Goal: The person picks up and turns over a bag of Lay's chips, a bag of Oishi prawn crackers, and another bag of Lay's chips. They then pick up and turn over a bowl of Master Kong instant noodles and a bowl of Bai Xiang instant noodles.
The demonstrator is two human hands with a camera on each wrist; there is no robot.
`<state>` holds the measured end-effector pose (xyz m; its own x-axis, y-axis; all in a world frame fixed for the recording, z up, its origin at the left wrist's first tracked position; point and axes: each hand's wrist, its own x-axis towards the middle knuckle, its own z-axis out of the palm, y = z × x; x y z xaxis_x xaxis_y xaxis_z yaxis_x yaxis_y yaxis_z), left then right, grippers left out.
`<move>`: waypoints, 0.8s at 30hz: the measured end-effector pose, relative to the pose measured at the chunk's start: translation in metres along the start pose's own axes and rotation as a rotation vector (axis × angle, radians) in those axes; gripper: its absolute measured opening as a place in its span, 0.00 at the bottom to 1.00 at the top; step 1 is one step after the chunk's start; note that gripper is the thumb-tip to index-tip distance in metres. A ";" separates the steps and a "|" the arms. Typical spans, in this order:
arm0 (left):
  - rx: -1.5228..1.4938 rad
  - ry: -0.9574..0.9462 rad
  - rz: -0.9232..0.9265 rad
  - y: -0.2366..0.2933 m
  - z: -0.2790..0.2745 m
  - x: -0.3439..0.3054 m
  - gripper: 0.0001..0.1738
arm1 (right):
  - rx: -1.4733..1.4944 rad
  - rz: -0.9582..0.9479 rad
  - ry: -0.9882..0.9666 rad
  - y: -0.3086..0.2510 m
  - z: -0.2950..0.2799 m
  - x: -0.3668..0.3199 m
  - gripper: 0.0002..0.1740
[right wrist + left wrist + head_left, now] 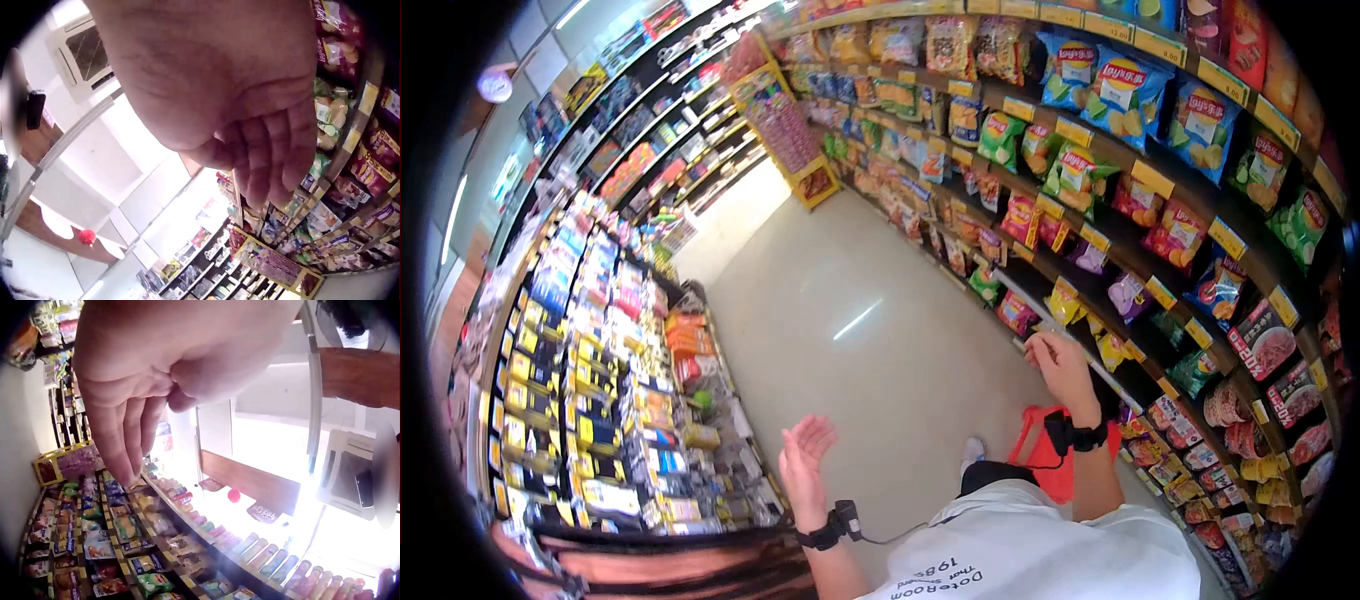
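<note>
My left hand (805, 465) is held in the air over the aisle floor, palm up, fingers extended and holding nothing. In the left wrist view the left hand (150, 381) shows relaxed fingers. My right hand (1060, 370) hangs near the snack shelves on the right, its fingers loosely bent. The right wrist view shows the right hand (244, 106) with an empty palm. Beyond it are chip bags (369, 156) on the shelves. A red bag (1048, 455) hangs beside my right forearm; what carries it is hidden.
Shelves of snack bags (1120, 95) with price tags line the right. A low rack of packaged goods (600, 400) stands at the left. Grey floor (830, 290) runs between them toward a yellow-framed display (780, 125) and dark shelves at the back.
</note>
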<state>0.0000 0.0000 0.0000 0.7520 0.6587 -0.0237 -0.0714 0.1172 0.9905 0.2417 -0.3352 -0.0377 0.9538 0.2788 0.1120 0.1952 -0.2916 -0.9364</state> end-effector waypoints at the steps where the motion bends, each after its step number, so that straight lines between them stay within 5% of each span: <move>1: 0.036 -0.039 -0.008 0.010 0.000 0.006 0.38 | 0.033 0.024 0.012 0.000 0.005 -0.009 0.12; 2: 0.070 -0.076 -0.010 0.018 0.002 0.014 0.39 | 0.066 0.042 0.024 -0.001 0.009 -0.013 0.12; 3: -0.004 -0.100 0.103 0.008 0.067 0.111 0.39 | -0.012 -0.042 0.075 -0.005 -0.010 0.101 0.12; 10: 0.075 -0.242 0.072 0.013 0.116 0.202 0.43 | -0.060 -0.138 0.145 -0.007 0.004 0.181 0.11; 16: 0.168 -0.481 0.017 -0.033 0.162 0.300 0.39 | -0.100 -0.044 0.322 -0.018 -0.022 0.219 0.08; 24: 0.255 -0.795 0.161 -0.036 0.261 0.441 0.31 | -0.211 0.081 0.730 -0.013 -0.058 0.231 0.11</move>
<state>0.5058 0.0924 -0.0103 0.9889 -0.0759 0.1280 -0.1392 -0.1667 0.9761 0.4729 -0.3199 0.0192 0.8614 -0.4053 0.3061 0.0881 -0.4743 -0.8760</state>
